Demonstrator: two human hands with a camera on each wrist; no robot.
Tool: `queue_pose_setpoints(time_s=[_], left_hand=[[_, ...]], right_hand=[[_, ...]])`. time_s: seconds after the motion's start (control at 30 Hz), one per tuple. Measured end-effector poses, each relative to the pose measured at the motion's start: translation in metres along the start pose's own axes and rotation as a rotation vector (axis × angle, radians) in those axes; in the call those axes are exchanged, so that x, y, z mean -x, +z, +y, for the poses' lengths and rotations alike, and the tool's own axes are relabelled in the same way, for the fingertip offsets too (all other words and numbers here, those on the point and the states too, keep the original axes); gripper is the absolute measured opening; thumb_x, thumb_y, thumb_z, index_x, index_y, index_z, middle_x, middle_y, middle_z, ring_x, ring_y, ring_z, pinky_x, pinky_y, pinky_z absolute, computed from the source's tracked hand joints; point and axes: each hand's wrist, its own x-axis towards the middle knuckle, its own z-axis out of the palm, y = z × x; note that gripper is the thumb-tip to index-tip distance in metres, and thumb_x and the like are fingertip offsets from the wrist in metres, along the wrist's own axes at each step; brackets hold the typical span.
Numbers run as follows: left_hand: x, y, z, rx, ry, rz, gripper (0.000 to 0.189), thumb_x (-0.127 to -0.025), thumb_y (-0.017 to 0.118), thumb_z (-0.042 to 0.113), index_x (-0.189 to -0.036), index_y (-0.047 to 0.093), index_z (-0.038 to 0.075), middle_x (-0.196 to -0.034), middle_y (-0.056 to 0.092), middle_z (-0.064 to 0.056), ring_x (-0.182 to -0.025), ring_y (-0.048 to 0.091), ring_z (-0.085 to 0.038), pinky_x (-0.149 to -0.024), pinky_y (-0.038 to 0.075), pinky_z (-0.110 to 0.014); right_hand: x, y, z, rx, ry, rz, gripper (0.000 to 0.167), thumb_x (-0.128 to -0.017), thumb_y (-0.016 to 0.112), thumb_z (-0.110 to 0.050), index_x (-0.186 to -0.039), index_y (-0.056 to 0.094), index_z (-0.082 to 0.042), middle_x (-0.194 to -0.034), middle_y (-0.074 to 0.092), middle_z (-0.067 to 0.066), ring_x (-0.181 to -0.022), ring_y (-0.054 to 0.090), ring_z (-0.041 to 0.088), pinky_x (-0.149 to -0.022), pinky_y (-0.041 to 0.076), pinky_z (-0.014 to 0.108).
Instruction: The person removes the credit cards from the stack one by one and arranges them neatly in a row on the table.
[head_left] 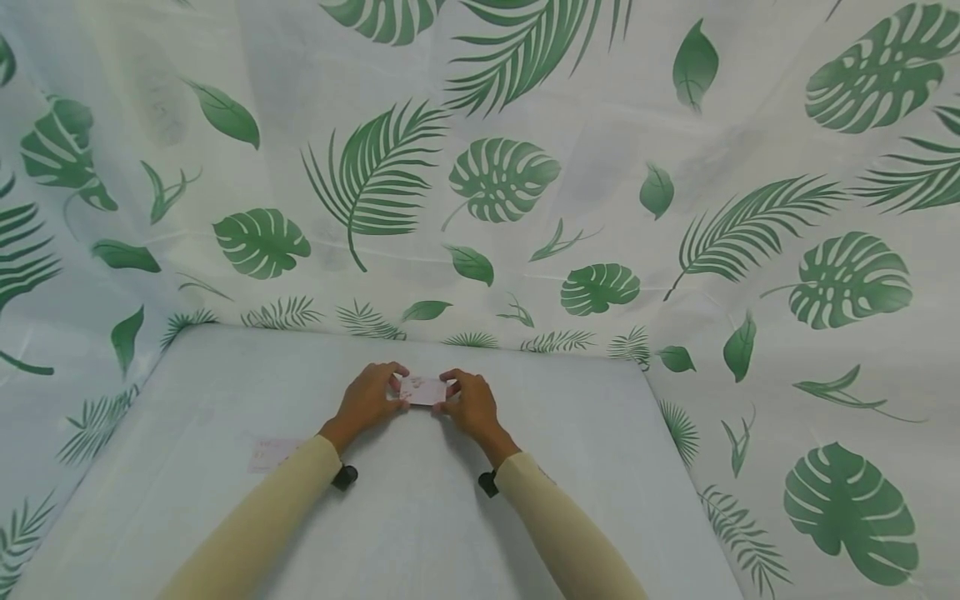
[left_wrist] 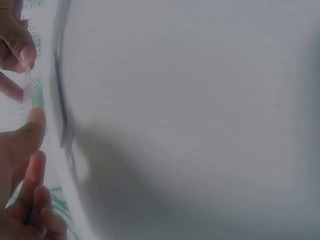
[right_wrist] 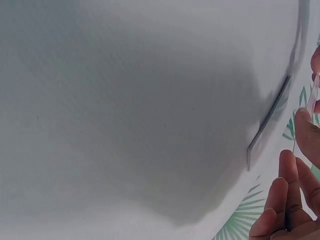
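Both hands hold a small pale pink printed card (head_left: 423, 390) in the air over the far part of the white table. My left hand (head_left: 369, 398) pinches its left end between thumb and fingers. At the right end, my right hand (head_left: 470, 407) grips it the same way. Seen edge-on in the left wrist view, the card (left_wrist: 27, 92) is a thin pale strip between the fingertips. A thin, flat, dark-edged piece with a bent end (left_wrist: 60, 95) lies on the table below the hands, also visible in the right wrist view.
A pale pink printed sheet (head_left: 270, 454) lies on the white table (head_left: 420, 517), partly covered by the left forearm. White sheeting with green leaf prints (head_left: 517, 275) rises behind the table's far edge and along both sides. Dark wrist bands (head_left: 345, 477) show at both cuffs.
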Motion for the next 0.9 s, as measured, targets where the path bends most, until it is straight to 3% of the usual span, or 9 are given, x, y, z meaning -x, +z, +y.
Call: queue_pose_setpoints(time_s=[0.47, 0.9], left_hand=[[0.022, -0.013, -0.006, 0.01, 0.072, 0.047, 0.053, -0.081, 0.093, 0.019, -0.127, 0.069, 0.009, -0.094, 0.071, -0.002, -0.096, 0.06, -0.023, -0.088, 0.053, -0.046], [0.038, -0.022, -0.013, 0.003, 0.039, 0.025, 0.053, -0.083, 0.093, 0.021, -0.129, 0.069, 0.013, -0.095, 0.07, 0.0, -0.1, 0.06, -0.023, -0.094, 0.052, -0.046]], right_hand=[[0.012, 0.003, -0.009, -0.031, -0.036, -0.019, 0.05, -0.084, 0.091, -0.02, -0.13, 0.073, -0.019, -0.095, 0.069, -0.003, -0.09, 0.054, 0.016, -0.082, 0.045, 0.032], [0.024, 0.007, -0.018, -0.034, -0.079, -0.015, 0.052, -0.081, 0.094, -0.022, -0.129, 0.074, -0.019, -0.094, 0.07, -0.004, -0.089, 0.055, 0.015, -0.079, 0.046, 0.03]])
